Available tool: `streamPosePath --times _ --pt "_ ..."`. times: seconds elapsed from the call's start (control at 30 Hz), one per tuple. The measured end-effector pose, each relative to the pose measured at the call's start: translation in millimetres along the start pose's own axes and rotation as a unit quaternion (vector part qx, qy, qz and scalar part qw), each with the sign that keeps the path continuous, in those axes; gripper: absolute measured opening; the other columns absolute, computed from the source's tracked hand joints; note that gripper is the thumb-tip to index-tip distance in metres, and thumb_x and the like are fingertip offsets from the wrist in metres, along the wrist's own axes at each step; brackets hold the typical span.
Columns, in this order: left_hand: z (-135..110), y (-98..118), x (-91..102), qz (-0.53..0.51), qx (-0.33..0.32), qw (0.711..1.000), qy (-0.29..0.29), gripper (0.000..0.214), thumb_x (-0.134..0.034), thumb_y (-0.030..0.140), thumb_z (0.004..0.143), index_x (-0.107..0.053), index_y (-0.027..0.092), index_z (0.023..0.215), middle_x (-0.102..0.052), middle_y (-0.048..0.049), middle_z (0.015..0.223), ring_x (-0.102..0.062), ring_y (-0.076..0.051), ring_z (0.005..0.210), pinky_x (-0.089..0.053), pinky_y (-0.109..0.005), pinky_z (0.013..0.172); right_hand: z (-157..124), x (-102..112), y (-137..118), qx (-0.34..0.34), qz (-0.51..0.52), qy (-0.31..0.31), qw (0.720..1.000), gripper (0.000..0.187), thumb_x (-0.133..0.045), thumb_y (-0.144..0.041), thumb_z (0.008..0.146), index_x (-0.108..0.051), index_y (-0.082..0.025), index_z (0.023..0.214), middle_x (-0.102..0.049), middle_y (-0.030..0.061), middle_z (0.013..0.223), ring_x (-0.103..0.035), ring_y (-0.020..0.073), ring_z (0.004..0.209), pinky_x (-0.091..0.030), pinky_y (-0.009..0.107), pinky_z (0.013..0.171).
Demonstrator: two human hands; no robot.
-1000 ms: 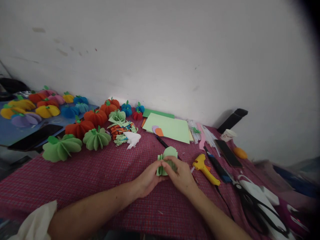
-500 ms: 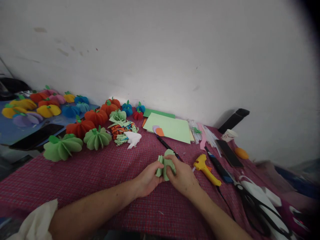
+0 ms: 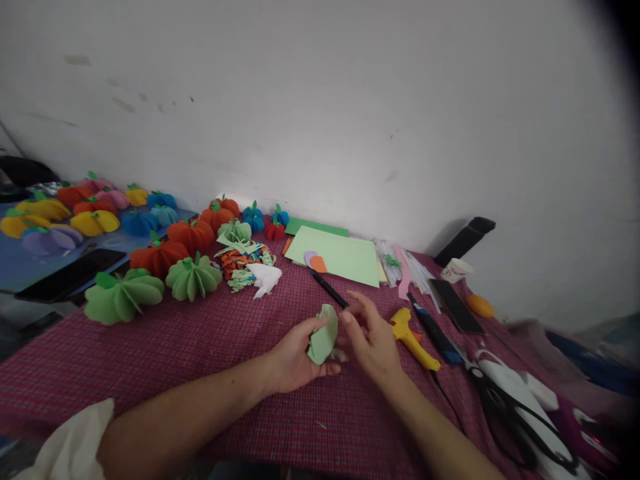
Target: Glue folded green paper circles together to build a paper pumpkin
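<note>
In my left hand (image 3: 295, 360) I hold light green paper pieces (image 3: 324, 337), pinched under the thumb over the checkered cloth. My right hand (image 3: 373, 343) is just to their right, fingers bent and apart, with nothing visible in it. Behind the right fingertips lies a black pen (image 3: 329, 290). A yellow glue gun (image 3: 415, 340) rests right of that hand. Two light green paper pumpkins, a larger one (image 3: 124, 297) and a rounder one (image 3: 193, 277), sit to the left.
Orange paper pumpkins (image 3: 191, 235) and paper scraps (image 3: 245, 263) stand at the back left. Light green sheets (image 3: 345, 255) lie near the wall. On the right are a utility knife (image 3: 436, 331), a dark phone (image 3: 457, 305), a paper cup (image 3: 456, 269) and black-handled scissors (image 3: 515, 413).
My right hand has let go of the green paper and moved slightly right, its fingers opening. My left hand keeps the paper, which is now turned with a flat face showing.
</note>
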State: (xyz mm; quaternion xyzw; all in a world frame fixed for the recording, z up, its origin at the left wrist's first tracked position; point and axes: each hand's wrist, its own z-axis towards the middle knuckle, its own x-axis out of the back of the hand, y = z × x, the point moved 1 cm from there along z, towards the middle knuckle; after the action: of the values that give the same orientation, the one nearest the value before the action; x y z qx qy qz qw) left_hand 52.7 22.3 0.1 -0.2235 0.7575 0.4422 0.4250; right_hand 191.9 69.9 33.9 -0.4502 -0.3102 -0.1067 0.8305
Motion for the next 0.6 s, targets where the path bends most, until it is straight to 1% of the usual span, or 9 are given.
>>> streamPosePath --times 0.07,0.13,0.2,0.23,0.3,0.33,0.4,0.5,0.6 --pt "0 0 -1.5 0.007 0.013 1.000 -0.024 0.034 -0.048 0.043 0.081 -0.063 0.014 0.092 -0.067 -0.0062 0.084 -0.061 -0.017 0.068 -0.043 -0.029 0.063 4 -2 4 0.003 -0.002 0.011 1.000 0.037 -0.041 -0.035 0.091 -0.049 -0.019 0.123 -0.063 0.0093 0.108 -0.058 0.0193 0.098 -0.046 0.035 0.085" --pt "-1 1 -3.9 0.014 0.021 0.999 -0.032 0.034 -0.046 0.043 0.081 -0.063 0.015 0.091 -0.066 -0.0056 0.081 -0.061 -0.017 0.067 -0.043 -0.028 0.061 6 -5 6 0.012 0.002 -0.041 0.999 0.034 -0.039 -0.035 0.092 -0.058 -0.020 0.115 -0.062 0.0093 0.114 -0.054 0.0208 0.108 -0.042 0.040 0.093" --pt "-1 1 -5.6 0.024 0.028 0.999 -0.010 0.031 -0.046 0.041 0.080 -0.062 0.015 0.087 -0.066 -0.0053 0.075 -0.061 -0.016 0.063 -0.042 -0.027 0.057 7 -8 5 0.028 0.017 -0.097 0.995 0.033 -0.037 -0.035 0.092 -0.063 -0.021 0.109 -0.063 0.0080 0.114 -0.054 0.0203 0.110 -0.041 0.040 0.095" --pt "0 1 -5.9 0.029 0.028 0.999 0.009 0.030 -0.046 0.040 0.080 -0.062 0.015 0.084 -0.065 -0.0053 0.071 -0.060 -0.016 0.060 -0.041 -0.027 0.055 6 -9 4 0.036 0.022 -0.105 0.994 0.033 -0.038 -0.034 0.092 -0.062 -0.022 0.111 -0.062 0.0077 0.116 -0.052 0.0201 0.112 -0.040 0.041 0.096" --pt "1 1 -5.4 0.033 0.011 0.998 0.050 0.025 -0.047 0.036 0.079 -0.060 0.015 0.077 -0.063 -0.0046 0.065 -0.059 -0.016 0.056 -0.039 -0.026 0.051 5 -9 1 0.037 0.019 -0.070 0.997 0.034 -0.043 -0.034 0.090 -0.056 -0.022 0.118 -0.059 0.0087 0.121 -0.051 0.0208 0.114 -0.040 0.042 0.097" --pt "1 1 -4.9 0.031 -0.005 0.997 0.065 0.022 -0.048 0.034 0.079 -0.060 0.015 0.076 -0.062 -0.0039 0.064 -0.058 -0.016 0.056 -0.039 -0.026 0.050 4 -9 0 0.025 0.014 -0.041 0.999 0.035 -0.047 -0.034 0.087 -0.053 -0.021 0.119 -0.059 0.0096 0.119 -0.053 0.0213 0.110 -0.042 0.041 0.094" --pt "3 3 -3.5 0.025 -0.042 0.995 0.088 0.017 -0.048 0.030 0.079 -0.059 0.017 0.079 -0.061 -0.0019 0.065 -0.058 -0.015 0.057 -0.039 -0.025 0.051 2 -9 -2 -0.016 0.023 -0.011 1.000 0.033 -0.052 -0.033 0.084 -0.051 -0.019 0.114 -0.064 0.0084 0.102 -0.061 0.0195 0.090 -0.049 0.036 0.080" --pt "4 4 -1.1 0.009 -0.093 0.988 0.126 0.018 -0.049 0.026 0.079 -0.058 0.020 0.094 -0.063 0.0006 0.074 -0.059 -0.013 0.066 -0.043 -0.025 0.060 -3 -14 -6 -0.052 0.072 -0.061 0.994 0.017 -0.053 -0.031 0.083 -0.049 -0.021 0.096 -0.061 -0.0005 0.074 -0.059 0.0139 0.062 -0.048 0.026 0.058" --pt "4 5 -0.2 0.002 -0.136 0.979 0.154 0.027 -0.050 0.023 0.079 -0.056 0.019 0.105 -0.063 0.0004 0.080 -0.060 -0.013 0.078 -0.044 -0.024 0.072 -8 -20 -10 -0.053 0.079 -0.110 0.989 0.014 -0.057 -0.031 0.080 -0.048 -0.022 0.086 -0.059 -0.0033 0.069 -0.057 0.0123 0.059 -0.044 0.023 0.054"
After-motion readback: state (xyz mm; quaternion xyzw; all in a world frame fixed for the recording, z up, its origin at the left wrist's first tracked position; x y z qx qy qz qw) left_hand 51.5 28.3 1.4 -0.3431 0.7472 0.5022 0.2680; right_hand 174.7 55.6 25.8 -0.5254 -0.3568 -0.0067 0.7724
